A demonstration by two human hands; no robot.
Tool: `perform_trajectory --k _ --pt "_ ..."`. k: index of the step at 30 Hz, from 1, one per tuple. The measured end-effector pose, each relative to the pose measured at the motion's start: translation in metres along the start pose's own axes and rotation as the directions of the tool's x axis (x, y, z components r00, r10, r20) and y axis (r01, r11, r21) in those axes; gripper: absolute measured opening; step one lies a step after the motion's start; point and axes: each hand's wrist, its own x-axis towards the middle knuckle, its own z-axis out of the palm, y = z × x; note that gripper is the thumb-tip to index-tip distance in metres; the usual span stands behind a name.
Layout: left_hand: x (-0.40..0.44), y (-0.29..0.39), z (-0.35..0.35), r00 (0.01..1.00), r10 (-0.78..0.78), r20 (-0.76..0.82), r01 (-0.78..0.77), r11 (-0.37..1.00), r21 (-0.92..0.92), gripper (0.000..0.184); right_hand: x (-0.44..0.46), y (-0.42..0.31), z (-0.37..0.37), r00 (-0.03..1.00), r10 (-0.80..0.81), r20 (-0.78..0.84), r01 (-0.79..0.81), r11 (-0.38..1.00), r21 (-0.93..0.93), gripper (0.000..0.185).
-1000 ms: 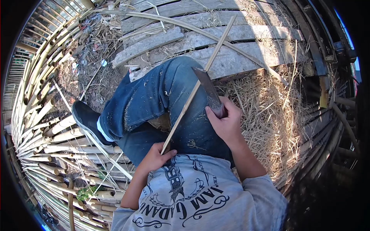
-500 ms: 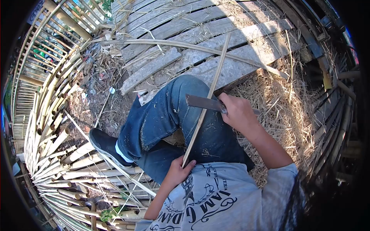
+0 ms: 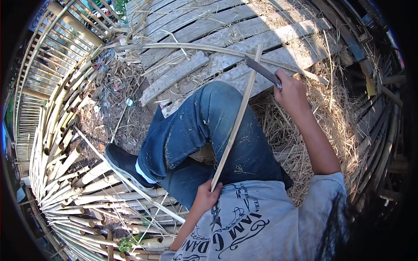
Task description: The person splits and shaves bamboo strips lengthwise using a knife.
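Observation:
My left hand is closed around the near end of a long, thin bamboo strip, close to my shirt. The strip slants up across my jeans, past the knee, and its far end lies over the wooden planks. In my right hand is a knife with a broad, dark, blunt-ended blade. Its blade crosses the strip near the far end; whether it touches cannot be made out. Part of the knife's handle is hidden by my fingers.
Weathered planks form a low platform ahead, with another long strip lying across it. Shavings are heaped at right. Cut bamboo poles are stacked at left, below a bamboo fence. A loose board lies by the platform.
My right hand has moved the knife forward along the strip, from over the knee to near the far end. My left hand still grips the near end.

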Motion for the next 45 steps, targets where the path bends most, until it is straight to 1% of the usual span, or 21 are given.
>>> perform_trajectory --k 2,4,6,8,10,14,17,18,20,23,24,27,30,33,35,36,38,40,42,44,45 --pt "0.001 -0.002 0.000 1.000 -0.010 -0.006 0.010 1.000 0.000 0.021 -0.012 -0.012 0.000 0.998 -0.029 0.061 0.028 1.000 0.013 0.033" --pt "0.004 -0.001 0.003 1.000 -0.007 0.002 0.007 1.000 -0.007 0.021 -0.033 -0.039 -0.001 0.959 -0.240 0.151 0.218 0.965 0.149 0.034" --pt "0.003 0.003 0.001 1.000 -0.013 -0.016 0.013 1.000 0.012 0.020 -0.049 -0.059 -0.006 0.910 -0.346 0.227 0.298 0.928 0.223 0.036" --pt "0.000 0.012 -0.001 0.999 0.003 -0.046 -0.002 0.999 0.037 0.019 -0.046 -0.050 0.002 0.918 -0.333 0.215 0.284 0.931 0.231 0.035" --pt "-0.004 0.012 -0.003 0.997 0.023 -0.077 -0.018 0.997 0.069 0.019 -0.028 -0.031 0.008 0.985 -0.144 0.099 0.130 0.982 0.134 0.031" --pt "-0.001 0.006 -0.004 1.000 0.014 -0.022 -0.013 0.998 0.069 0.017 0.000 -0.009 0.009 0.982 -0.183 -0.052 0.188 0.976 0.107 0.025" --pt "0.001 0.003 -0.003 1.000 -0.005 0.002 0.005 0.998 0.056 0.017 -0.008 -0.025 0.012 0.993 -0.103 -0.054 0.111 0.978 0.178 0.023" --pt "0.001 0.001 -0.004 1.000 -0.002 0.005 0.002 0.999 0.054 0.017 -0.016 -0.031 0.009 0.991 -0.115 -0.062 0.124 0.976 0.181 0.023" --pt "0.000 0.000 -0.004 1.000 0.000 -0.001 0.000 0.999 0.036 0.016 -0.029 -0.037 0.006 0.971 -0.213 0.105 0.181 0.951 0.250 0.024" --pt "-0.001 -0.003 -0.005 1.000 0.002 0.010 -0.003 1.000 0.015 0.015 -0.020 -0.019 0.006 0.971 -0.235 0.050 0.224 0.960 0.165 0.025" --pt "0.000 -0.003 -0.004 1.000 0.002 0.018 -0.003 1.000 0.010 0.015 -0.008 -0.011 0.010 0.999 -0.043 -0.028 0.046 0.990 0.131 0.026" --pt "0.001 -0.004 -0.006 1.000 -0.015 0.013 0.014 1.000 0.008 0.015 0.005 -0.003 0.010 0.995 0.004 -0.096 0.009 0.991 0.136 0.026" --pt "0.002 -0.002 -0.003 1.000 -0.019 0.012 0.019 1.000 0.005 0.017 -0.013 -0.021 -0.001 0.928 -0.338 0.158 0.314 0.936 0.156 0.037" --pt "0.003 0.007 -0.001 0.998 -0.060 0.035 0.060 0.998 -0.004 0.020 0.004 -0.005 0.002 0.930 -0.356 0.091 0.342 0.929 0.140 0.042" --pt "0.007 -0.006 0.003 1.000 -0.004 0.007 0.004 1.000 -0.015 0.019 0.005 -0.015 0.007 0.964 -0.251 0.085 0.233 0.955 0.182 0.042" --pt "0.006 -0.015 0.005 0.999 0.038 0.009 -0.038 0.999 -0.029 0.019 0.010 -0.015 0.011 0.961 -0.268 0.073 0.249 0.948 0.197 0.042" --pt "0.003 -0.004 0.000 1.000 0.015 0.013 -0.015 1.000 -0.012 0.021 0.015 -0.003 0.017 0.995 -0.087 -0.052 0.092 0.991 0.100 0.034" --pt "-0.006 0.001 0.001 1.000 0.007 -0.020 -0.006 1.000 0.027 0.020 0.048 0.035 0.016 0.951 0.285 -0.124 -0.290 0.957 -0.025 0.025" --pt "-0.008 -0.011 -0.002 1.000 0.017 -0.011 -0.017 1.000 0.015 0.019 0.047 0.051 -0.005 0.965 0.241 -0.103 -0.244 0.970 -0.017 0.019" --pt "-0.010 -0.004 -0.003 1.000 -0.007 -0.023 0.006 1.000 -0.022 0.018 0.020 0.035 -0.012 0.974 0.178 -0.142 -0.167 0.982 0.084 0.018" --pt "-0.010 0.001 -0.001 0.998 0.044 -0.051 -0.047 0.997 -0.064 0.018 0.002 0.013 -0.022 0.972 0.183 -0.148 -0.164 0.978 0.132 0.017"
